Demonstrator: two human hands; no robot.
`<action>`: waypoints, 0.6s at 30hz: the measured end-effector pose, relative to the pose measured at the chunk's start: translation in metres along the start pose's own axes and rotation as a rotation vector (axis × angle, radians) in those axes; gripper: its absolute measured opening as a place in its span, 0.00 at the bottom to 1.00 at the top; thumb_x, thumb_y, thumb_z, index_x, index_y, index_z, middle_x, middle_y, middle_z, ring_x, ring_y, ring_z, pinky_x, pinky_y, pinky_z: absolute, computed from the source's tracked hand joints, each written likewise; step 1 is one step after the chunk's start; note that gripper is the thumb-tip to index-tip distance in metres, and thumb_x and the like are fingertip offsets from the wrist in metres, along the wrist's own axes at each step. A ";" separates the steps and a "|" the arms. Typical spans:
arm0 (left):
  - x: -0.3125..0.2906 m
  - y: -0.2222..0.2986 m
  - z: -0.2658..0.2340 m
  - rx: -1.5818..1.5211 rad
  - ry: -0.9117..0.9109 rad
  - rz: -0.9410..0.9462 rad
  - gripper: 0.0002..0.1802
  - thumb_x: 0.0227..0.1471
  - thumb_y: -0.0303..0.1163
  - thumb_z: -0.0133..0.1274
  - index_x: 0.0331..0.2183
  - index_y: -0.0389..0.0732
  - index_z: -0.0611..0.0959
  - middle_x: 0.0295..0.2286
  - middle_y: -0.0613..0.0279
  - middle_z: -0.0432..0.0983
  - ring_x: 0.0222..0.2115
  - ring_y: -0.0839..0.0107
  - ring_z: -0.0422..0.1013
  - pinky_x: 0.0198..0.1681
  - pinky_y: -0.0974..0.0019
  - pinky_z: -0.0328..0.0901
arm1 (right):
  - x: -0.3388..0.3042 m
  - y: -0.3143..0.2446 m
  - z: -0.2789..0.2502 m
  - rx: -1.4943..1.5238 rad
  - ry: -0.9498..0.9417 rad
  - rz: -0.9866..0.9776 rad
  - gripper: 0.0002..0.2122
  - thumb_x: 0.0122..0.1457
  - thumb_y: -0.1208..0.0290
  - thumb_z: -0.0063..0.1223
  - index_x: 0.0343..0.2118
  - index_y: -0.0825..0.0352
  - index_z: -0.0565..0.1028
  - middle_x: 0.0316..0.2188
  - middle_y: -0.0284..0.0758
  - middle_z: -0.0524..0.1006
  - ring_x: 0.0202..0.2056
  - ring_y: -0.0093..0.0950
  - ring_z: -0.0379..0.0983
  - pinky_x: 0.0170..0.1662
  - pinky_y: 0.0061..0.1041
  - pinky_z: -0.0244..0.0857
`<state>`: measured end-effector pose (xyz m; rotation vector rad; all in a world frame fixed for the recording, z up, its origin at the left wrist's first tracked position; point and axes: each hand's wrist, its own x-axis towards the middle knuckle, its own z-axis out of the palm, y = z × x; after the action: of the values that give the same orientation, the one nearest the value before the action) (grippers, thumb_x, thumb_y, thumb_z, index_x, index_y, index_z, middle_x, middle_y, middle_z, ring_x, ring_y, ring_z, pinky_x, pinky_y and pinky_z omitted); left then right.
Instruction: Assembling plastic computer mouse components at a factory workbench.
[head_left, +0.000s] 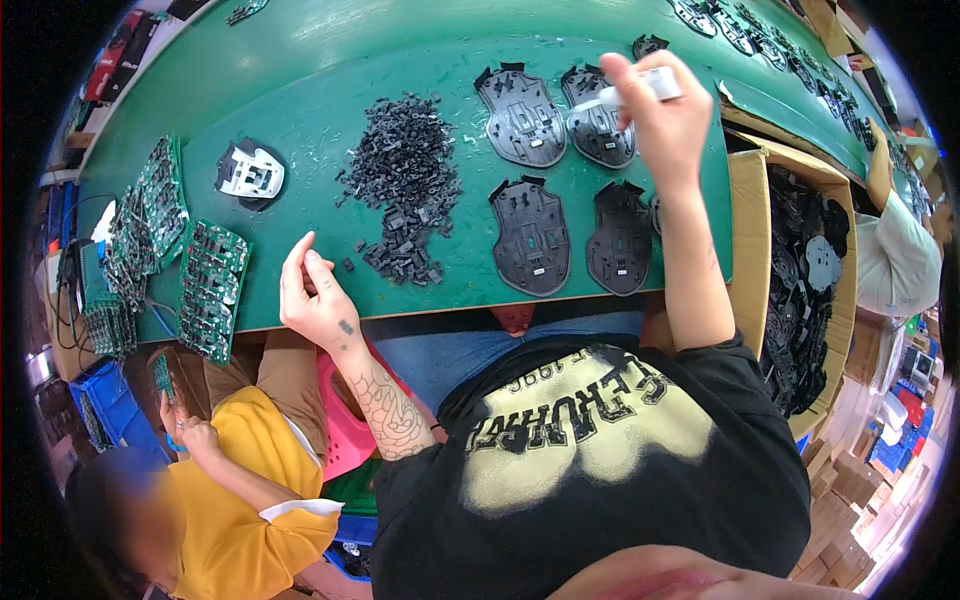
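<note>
My right hand (pixel 668 118) is closed around a small white squeeze bottle (pixel 658 84). The bottle's narrow tip points left, over a black contoured plastic shell (pixel 600 135) at the back of the row. Three more such shells lie nearby: one at back left (pixel 522 118), one at front left (pixel 532 238) and one at front right (pixel 618 240). My left hand (pixel 315 292) hangs at the table's front edge, fingers loosely bent and apart, holding nothing. Just beyond it spreads a heap of small black plastic pieces (pixel 405 175).
A white-and-black shell part (pixel 250 174) sits left on the green table (pixel 310 110). Green circuit boards (pixel 212 285) pile at the left edge. A cardboard box (pixel 748 215) of black parts stands right. A co-worker in yellow (pixel 250 440) sits at lower left; another's arm (pixel 880 165) shows far right.
</note>
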<state>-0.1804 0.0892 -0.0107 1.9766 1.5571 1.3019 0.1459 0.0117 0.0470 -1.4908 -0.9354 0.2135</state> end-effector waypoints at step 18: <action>0.001 0.001 -0.001 0.053 -0.020 0.004 0.10 0.54 0.23 0.49 0.36 0.38 0.83 0.22 0.66 0.74 0.18 0.80 0.65 0.22 0.74 0.59 | -0.013 0.027 -0.046 -0.183 -0.019 0.167 0.17 0.50 0.61 0.64 0.17 0.66 0.69 0.12 0.26 0.71 0.13 0.12 0.63 0.16 0.14 0.55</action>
<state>-0.1805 0.0895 -0.0092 2.0195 1.5950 1.2502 0.1781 -0.0272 0.0261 -1.7408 -0.8637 0.2701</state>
